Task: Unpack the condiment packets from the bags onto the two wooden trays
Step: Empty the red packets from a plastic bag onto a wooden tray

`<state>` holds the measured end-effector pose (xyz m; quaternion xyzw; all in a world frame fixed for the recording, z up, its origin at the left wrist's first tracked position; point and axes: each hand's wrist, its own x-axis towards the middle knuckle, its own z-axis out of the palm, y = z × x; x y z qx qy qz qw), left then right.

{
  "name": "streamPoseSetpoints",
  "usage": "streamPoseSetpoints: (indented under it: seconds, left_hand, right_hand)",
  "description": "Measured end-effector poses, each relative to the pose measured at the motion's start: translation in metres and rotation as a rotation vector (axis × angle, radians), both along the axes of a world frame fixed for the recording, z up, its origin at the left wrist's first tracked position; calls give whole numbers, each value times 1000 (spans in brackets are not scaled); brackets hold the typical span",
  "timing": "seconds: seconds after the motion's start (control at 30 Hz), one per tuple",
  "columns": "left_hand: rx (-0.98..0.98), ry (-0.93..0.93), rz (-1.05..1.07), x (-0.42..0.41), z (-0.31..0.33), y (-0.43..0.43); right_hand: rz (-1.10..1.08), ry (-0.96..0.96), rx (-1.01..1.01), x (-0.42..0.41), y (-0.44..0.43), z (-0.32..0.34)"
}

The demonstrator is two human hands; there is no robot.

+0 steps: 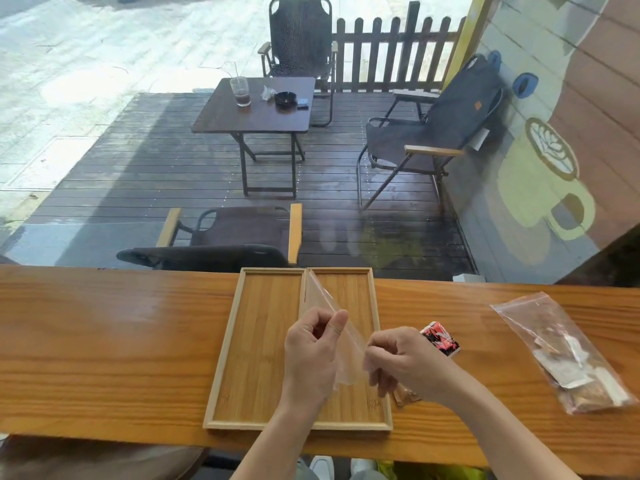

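Two wooden trays lie side by side on the counter, the left tray and the right tray, both bare inside. Above the right tray both hands hold a clear, empty-looking plastic bag. My left hand pinches its upper edge, my right hand grips its lower right part. A red and black packet lies on the counter just beyond my right hand. A brown packet peeks out beneath my right wrist. A second clear zip bag, filled with several packets, lies at the right.
The long wooden counter runs across the view against a window. Outside are a deck, folding chairs and a small table. Shoes and a brown cushion show below the counter's near edge.
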<state>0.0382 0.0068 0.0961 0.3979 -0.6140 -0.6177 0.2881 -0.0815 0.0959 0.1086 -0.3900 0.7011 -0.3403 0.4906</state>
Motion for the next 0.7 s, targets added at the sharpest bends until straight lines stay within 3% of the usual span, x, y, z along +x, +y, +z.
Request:
streamPoseSetpoints:
  seconds: [0.13,0.23,0.33,0.7]
  left_hand:
    - [-141,-259,-242,2,0,-5]
    - [-140,-405,-402,4,3,2]
    - [-83,-334,-405,6,4,9]
    - [-466,-551,-384,12,-5,11]
  right_hand:
    - [29,23,-5,2,2,-2]
    - [4,31,-77,1,1,-3]
    - [56,103,-111,3,-1,-4]
    - [-12,349,-107,13,-4,-15]
